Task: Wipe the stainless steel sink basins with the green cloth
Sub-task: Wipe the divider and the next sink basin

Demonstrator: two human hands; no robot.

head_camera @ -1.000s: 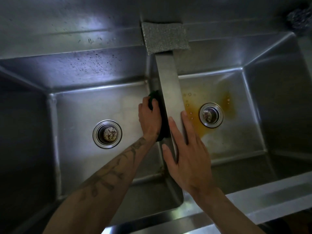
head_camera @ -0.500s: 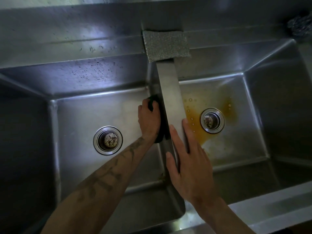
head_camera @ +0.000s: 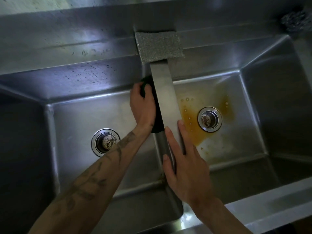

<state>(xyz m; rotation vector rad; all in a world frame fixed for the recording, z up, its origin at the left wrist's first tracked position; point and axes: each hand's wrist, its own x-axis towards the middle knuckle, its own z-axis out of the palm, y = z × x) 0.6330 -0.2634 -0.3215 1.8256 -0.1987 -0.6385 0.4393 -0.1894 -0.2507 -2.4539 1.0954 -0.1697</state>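
Note:
A double stainless steel sink fills the view. My left hand presses the dark green cloth against the right wall of the left basin, just under the divider. Most of the cloth is hidden by the hand and the divider. My right hand lies flat on the near part of the divider, fingers stretched out, holding nothing. The right basin has an orange-brown stain around its drain.
A grey sponge lies on the back ledge at the divider's far end. A dark scouring pad sits at the top right corner. The left basin has a drain. Dark specks dot the left basin's back wall.
My left hand and the cloth have slid along the divider wall toward the back of the left basin. My right hand stays on the divider.

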